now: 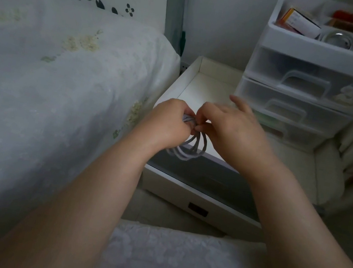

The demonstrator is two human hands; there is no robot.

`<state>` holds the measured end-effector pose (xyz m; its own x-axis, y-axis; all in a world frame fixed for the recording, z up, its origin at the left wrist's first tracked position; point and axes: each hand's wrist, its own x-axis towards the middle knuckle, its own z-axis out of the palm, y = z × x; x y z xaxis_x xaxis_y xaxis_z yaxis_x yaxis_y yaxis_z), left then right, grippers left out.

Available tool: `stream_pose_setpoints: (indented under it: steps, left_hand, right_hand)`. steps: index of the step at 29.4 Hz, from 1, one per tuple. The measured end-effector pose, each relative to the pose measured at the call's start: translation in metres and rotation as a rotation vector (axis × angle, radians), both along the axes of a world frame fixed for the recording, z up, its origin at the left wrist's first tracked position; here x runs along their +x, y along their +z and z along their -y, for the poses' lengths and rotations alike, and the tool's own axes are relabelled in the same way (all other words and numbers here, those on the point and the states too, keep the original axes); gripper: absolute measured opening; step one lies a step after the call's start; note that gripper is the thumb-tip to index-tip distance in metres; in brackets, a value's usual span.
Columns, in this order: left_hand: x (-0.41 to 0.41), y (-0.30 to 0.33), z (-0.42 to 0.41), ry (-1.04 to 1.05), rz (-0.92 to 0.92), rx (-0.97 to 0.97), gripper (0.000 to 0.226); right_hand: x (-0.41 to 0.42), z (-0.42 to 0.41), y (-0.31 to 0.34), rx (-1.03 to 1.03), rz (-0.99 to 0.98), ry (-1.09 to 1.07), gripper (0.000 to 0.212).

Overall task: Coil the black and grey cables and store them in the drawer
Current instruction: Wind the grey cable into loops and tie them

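head view: the left hand (168,122) is gripping the coiled grey cable (192,147) over the open drawer's (187,82) front edge, while the right hand's (231,124) fingers are pinching it.

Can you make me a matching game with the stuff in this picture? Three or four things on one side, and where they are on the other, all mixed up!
Things:
1. grey cable
2. drawer
3. orange box
4. bed

Places:
A. pulled open beside the bed
B. in the top tray of the plastic drawer unit
C. coiled in loops, held in both hands
D. on the left, under a flowered cover

Pairs: 1-C, 2-A, 3-B, 4-D
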<state>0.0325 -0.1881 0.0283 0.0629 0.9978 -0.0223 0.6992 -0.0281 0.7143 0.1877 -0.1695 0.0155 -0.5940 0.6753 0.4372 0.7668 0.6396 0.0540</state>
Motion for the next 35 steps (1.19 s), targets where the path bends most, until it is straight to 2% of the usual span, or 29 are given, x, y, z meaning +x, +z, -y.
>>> stream_pose_setpoints:
  steps: [3,5,7,11,15,20,23,25,27,32,35]
  left_hand:
    - [-0.001,0.002,-0.002,0.002,-0.052,-0.021,0.018]
    - [-0.001,0.004,-0.002,-0.008,-0.052,-0.031,0.015]
    - [-0.001,0.005,-0.003,-0.026,-0.055,-0.063,0.015]
    - [-0.007,0.006,-0.004,-0.055,-0.084,-0.105,0.011]
    - [-0.015,0.006,-0.006,-0.105,-0.157,-0.142,0.014]
    - [-0.021,0.006,-0.006,-0.141,-0.040,-0.131,0.015]
    - [-0.021,0.006,-0.007,-0.135,-0.034,-0.101,0.015]
    - [-0.021,0.006,-0.006,-0.135,-0.037,-0.092,0.014]
    - [-0.021,0.006,-0.006,-0.133,-0.053,-0.086,0.011]
    - [-0.022,0.000,-0.006,-0.117,-0.252,-0.080,0.008]
    - [-0.023,-0.002,-0.005,-0.122,-0.321,-0.048,0.010]
  right_hand:
    - [-0.001,-0.004,-0.004,-0.008,-0.022,0.003,0.019]
    - [-0.003,-0.005,-0.007,-0.002,-0.026,0.037,0.015]
    - [-0.005,-0.006,-0.006,-0.017,-0.057,0.067,0.020]
    - [-0.008,-0.008,-0.011,0.048,-0.096,0.158,0.009]
    - [-0.016,-0.007,-0.020,0.018,-0.087,0.216,0.005]
    - [-0.013,-0.007,-0.017,-0.041,-0.212,0.179,0.009]
    - [-0.014,-0.006,-0.016,-0.070,-0.296,0.165,0.020]
    - [-0.017,-0.007,-0.018,-0.080,-0.318,0.147,0.015]
    - [-0.019,-0.009,-0.019,-0.061,-0.295,0.148,0.012]
    - [-0.021,-0.012,-0.026,-0.058,-0.084,0.090,0.035]
    - [-0.022,-0.013,-0.032,0.052,0.072,0.078,0.024]
